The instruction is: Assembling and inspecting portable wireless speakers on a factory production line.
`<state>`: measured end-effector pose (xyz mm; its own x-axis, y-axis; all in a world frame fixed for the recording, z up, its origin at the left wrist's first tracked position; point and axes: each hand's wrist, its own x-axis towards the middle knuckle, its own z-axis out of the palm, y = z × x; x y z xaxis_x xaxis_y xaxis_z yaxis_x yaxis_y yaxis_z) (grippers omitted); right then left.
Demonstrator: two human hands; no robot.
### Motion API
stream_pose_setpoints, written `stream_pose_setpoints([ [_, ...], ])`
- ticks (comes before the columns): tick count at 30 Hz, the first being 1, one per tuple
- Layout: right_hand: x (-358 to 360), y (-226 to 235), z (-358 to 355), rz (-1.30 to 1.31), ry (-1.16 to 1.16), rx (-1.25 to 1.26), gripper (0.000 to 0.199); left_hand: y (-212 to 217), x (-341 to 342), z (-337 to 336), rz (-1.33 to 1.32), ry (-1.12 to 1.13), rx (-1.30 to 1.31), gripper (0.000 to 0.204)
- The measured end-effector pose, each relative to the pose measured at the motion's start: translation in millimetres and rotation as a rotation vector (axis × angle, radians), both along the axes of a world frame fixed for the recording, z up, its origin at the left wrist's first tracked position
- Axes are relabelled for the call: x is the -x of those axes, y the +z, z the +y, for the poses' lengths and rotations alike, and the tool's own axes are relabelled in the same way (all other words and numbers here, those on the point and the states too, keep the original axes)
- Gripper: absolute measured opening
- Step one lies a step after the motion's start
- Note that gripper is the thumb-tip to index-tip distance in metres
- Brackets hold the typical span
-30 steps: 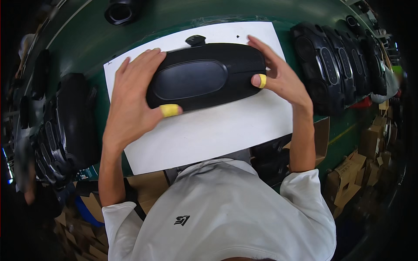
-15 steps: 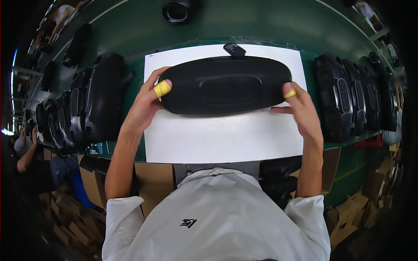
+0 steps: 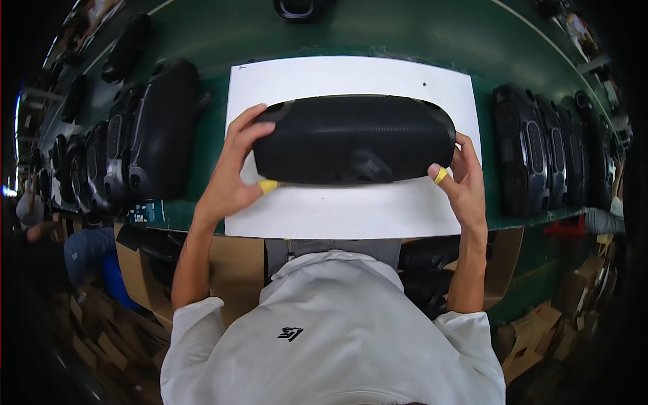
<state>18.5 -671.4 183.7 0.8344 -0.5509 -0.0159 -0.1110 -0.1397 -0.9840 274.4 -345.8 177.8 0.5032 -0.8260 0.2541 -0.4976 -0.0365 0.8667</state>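
Note:
A long black portable speaker [image 3: 324,138] with rounded ends lies crosswise over a white sheet [image 3: 337,216] on the green bench. My left hand [image 3: 236,172] grips its left end, fingers on top and the thumb, wrapped in yellow tape, at the near lower edge. At the other end my right hand [image 3: 464,179] holds on, its taped thumb on the near face and the fingers partly hidden behind the end. A small dark tab [image 3: 370,164] hangs at the speaker's near face, slightly blurred. Whether the speaker touches the sheet I cannot tell.
Several similar black speakers stand in a row at the left [image 3: 162,131] and another row at the right [image 3: 523,152]. One more dark speaker [image 3: 295,8] sits at the far edge of view. Below the bench are cardboard boxes [image 3: 236,270]. Another person works at far left.
The speaker has been rolled about its long axis: its oval recess no longer shows, and the tab has gone from the far edge to the near face. Both hands have shifted their thumbs lower.

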Motion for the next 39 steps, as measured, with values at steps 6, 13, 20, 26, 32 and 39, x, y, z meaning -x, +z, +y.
stream_pose_setpoints([
  [6,29,12,11,-0.02,-0.028,-0.154,0.068,7,38,20,0.23,0.207,-0.042,0.115],
  [13,30,24,10,0.073,0.028,-0.111,0.071,15,37,10,0.42,0.043,-0.23,0.146],
  [20,8,14,30,0.121,-0.128,0.036,0.068,26,54,-3,0.457,0.224,-0.215,0.097],
  [26,-8,33,42,0.198,-0.311,0.074,0.051,48,65,-34,0.619,0.383,-0.128,0.065],
  [32,-68,61,-52,-0.003,-0.294,0.173,0.05,58,16,-106,0.677,0.28,-0.002,0.074],
  [39,-157,111,-288,0.222,-0.285,0.172,0.064,54,-94,-364,0.409,0.246,0.001,0.091],
])
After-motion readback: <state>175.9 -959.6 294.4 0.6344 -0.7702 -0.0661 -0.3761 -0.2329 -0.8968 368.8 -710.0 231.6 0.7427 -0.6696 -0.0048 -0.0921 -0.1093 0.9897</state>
